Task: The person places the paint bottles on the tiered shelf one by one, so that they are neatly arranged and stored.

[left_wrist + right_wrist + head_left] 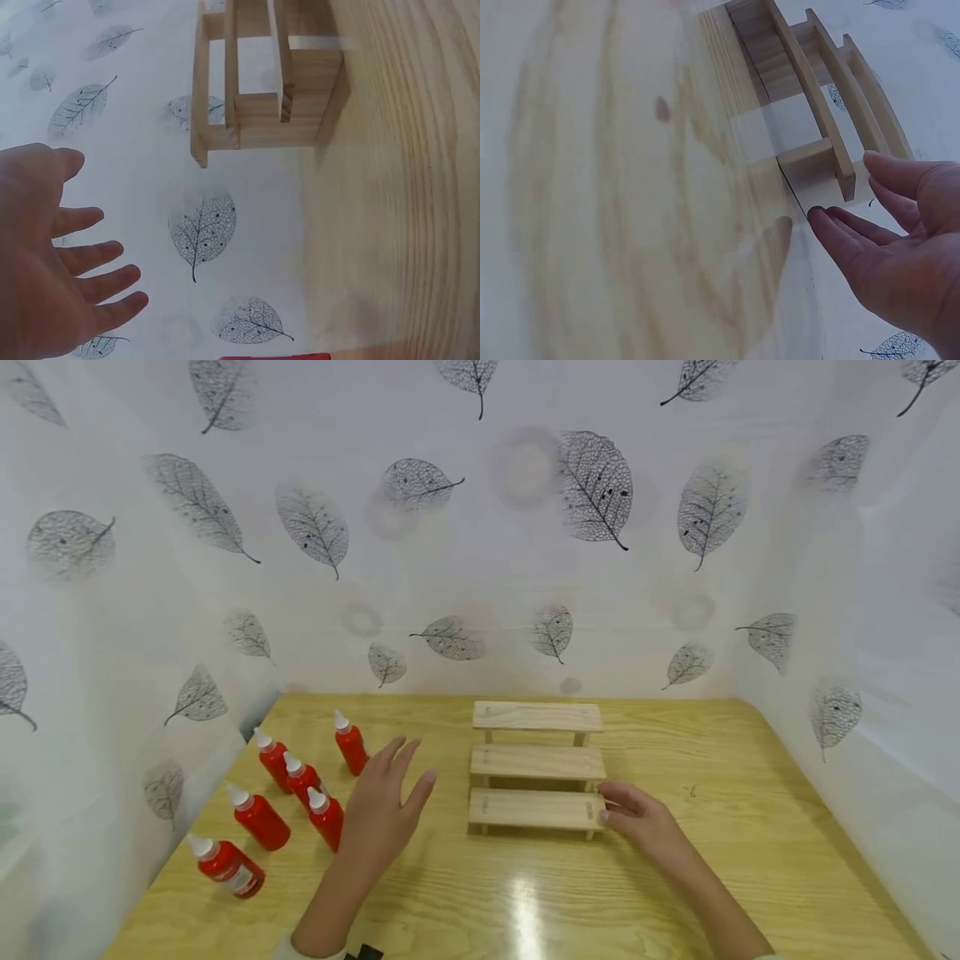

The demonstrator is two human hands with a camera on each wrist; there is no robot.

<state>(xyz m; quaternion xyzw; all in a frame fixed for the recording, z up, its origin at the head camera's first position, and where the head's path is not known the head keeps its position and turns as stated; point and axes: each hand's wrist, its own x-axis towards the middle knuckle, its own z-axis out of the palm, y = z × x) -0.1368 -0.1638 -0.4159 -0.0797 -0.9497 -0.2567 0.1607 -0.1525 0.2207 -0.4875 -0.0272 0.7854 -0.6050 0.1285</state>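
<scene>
A small wooden three-step rack [536,808] stands on the table, its steps rising toward the back. My right hand [641,818] is at the right end of the lowest step, fingers loosely bent. In the right wrist view, the thumb [900,171] is beside the end of the rack and the other fingers are lower down, spread apart from it. To the left of the rack, my left hand [378,810] hovers with fingers extended and nothing in it. It is nearest to a red squeeze bottle [327,820] with a white pointed cap, partly covering that bottle.
Several more red bottles [261,822] with white nozzle caps stand at the left of the wooden table [720,760]. White sheets [480,568] printed with dark leaves enclose the back and both sides.
</scene>
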